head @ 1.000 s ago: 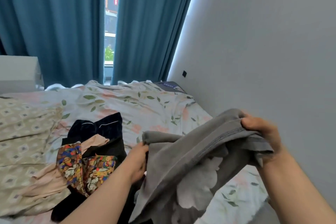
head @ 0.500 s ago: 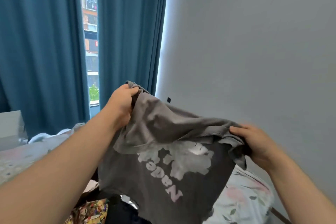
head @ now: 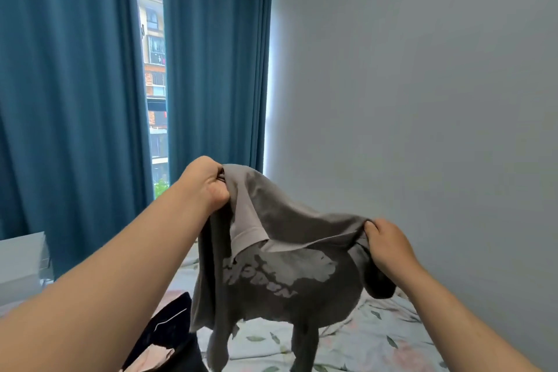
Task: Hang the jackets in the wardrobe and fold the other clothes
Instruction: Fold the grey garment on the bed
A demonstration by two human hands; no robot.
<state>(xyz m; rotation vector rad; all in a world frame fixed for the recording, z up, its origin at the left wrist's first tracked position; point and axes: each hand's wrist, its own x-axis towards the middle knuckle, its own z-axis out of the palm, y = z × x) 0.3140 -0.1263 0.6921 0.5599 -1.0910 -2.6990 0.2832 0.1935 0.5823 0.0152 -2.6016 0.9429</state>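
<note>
Grey shirt (head: 290, 220) now raised, its print (head: 280, 273) partly covered.

Soft daylight from window (head: 154, 69), wide-angle edge bowing

T-shirt (head: 280, 266): soft matt grey cloth, cracked pale print.
Curtains (head: 66, 100): heavy matt teal cloth.
Bedsheet (head: 371, 338): smooth floral cloth.

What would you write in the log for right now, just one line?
step: holding up grey T-shirt | left hand: grips one edge, higher | right hand: grips other edge, lower | state: hangs over bed, unfolded
</note>
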